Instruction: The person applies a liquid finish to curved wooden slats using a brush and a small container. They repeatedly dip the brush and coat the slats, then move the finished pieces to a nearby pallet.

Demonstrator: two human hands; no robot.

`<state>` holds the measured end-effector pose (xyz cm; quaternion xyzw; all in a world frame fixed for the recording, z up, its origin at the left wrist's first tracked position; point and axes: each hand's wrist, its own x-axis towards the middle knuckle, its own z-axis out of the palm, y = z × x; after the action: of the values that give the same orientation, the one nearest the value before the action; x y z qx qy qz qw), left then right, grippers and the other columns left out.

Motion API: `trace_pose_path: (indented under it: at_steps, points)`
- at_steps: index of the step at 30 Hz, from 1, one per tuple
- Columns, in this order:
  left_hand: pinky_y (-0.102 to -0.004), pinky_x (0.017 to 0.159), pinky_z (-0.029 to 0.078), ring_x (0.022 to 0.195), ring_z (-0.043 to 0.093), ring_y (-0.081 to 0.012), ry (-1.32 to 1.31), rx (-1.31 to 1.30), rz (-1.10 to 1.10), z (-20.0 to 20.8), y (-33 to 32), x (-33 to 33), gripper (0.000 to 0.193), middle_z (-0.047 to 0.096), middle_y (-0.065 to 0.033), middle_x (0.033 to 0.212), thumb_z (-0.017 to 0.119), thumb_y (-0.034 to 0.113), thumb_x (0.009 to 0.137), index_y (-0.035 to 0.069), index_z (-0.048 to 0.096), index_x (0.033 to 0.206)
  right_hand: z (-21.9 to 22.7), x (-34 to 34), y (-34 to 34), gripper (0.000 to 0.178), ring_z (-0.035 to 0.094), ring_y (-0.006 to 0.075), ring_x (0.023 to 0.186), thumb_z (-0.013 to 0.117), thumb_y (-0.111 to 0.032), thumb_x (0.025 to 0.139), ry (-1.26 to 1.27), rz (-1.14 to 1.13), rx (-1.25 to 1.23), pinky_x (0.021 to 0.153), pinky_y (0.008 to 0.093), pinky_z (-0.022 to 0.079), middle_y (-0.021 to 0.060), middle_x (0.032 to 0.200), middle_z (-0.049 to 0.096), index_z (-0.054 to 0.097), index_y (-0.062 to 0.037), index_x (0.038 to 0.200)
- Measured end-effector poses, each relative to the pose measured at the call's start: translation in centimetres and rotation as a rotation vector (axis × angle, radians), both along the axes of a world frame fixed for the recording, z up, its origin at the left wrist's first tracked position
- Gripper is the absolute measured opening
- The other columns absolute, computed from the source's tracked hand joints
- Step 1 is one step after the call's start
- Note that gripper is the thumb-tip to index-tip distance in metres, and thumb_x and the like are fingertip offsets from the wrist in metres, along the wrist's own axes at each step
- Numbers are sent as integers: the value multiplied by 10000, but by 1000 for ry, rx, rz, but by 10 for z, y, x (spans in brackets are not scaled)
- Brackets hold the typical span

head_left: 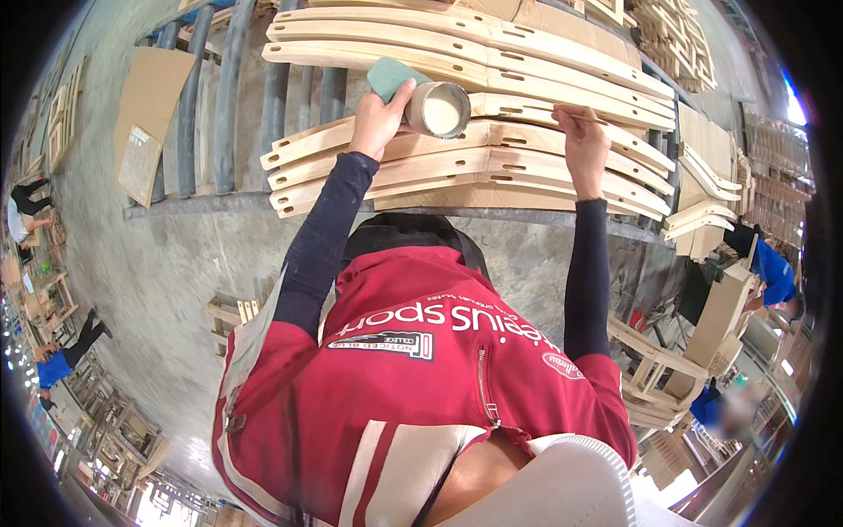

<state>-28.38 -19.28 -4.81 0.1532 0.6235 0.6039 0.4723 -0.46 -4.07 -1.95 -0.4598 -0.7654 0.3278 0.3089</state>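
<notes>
My left hand (378,123) is closed around a round cup (432,112) with a pale, cream-coloured filling inside. A flat green pad (392,81) sticks out beyond the thumb of the same hand, beside the cup. Fingertips pinched, my right hand (584,151) is over one of the curved wooden slats (527,109); what it holds, if anything, is too small to make out. Several such slats (421,169), pale and with oblong slots, lie side by side under and around both hands. The cup hides part of the slats beneath it.
The slats rest on cardboard (457,197) over a rack of dark rollers (230,97). A brown cardboard sheet (151,114) lies at the left. More curved wooden pieces (700,215) are at the right end. Wooden frames (654,369) stand behind me at the right, and other people (773,272) are farther off.
</notes>
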Motion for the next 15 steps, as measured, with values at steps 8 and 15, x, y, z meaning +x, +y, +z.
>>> trace_pose_path:
  at_steps: [8, 15]
  points:
    - [-289, 521, 575, 626, 671, -148, 134, 63, -30, 5, 24, -1, 391, 691, -98, 766, 675, 340, 909, -50, 704, 926, 56, -51, -55, 138, 708, 154, 866, 632, -113, 942, 257, 203, -157, 779, 243, 559, 111, 922, 724, 622, 24, 959]
    - [-287, 523, 576, 620, 670, -147, 150, 106, -34, 10, 31, 1, 395, 690, -93, 761, 662, 339, 920, -54, 699, 933, 43, -58, -47, 156, 714, 188, 834, 613, -130, 959, 371, 170, -436, 747, 269, 575, 151, 889, 716, 603, 25, 962]
